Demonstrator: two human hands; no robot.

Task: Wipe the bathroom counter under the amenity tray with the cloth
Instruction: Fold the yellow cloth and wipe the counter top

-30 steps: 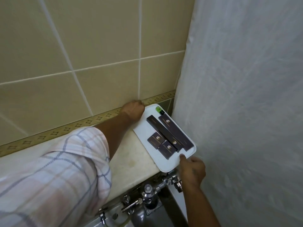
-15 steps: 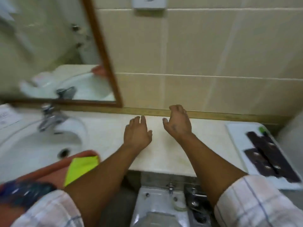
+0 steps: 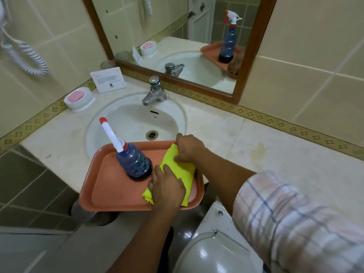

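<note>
A folded yellow cloth (image 3: 184, 171) lies at the right end of an orange tray (image 3: 110, 188), which rests over the front of the sink (image 3: 130, 119). My left hand (image 3: 167, 187) lies on the cloth's near part with its fingers closing over it. My right hand (image 3: 189, 147) grips the cloth's far corner. The beige counter (image 3: 279, 166) stretches away to the right, with a yellowish stain on it. The white amenity tray is out of view.
A blue spray bottle (image 3: 134, 164) with a white nozzle stands on the orange tray, just left of my hands. Behind the sink are a faucet (image 3: 155, 91), a pink soap dish (image 3: 78, 98) and a card (image 3: 108, 79). A toilet lid (image 3: 212, 253) sits below right.
My view swung left from the amenity tray to the sink. Both hands left the white tray, crossed the bare counter and now hold the yellow cloth on the orange tray.
</note>
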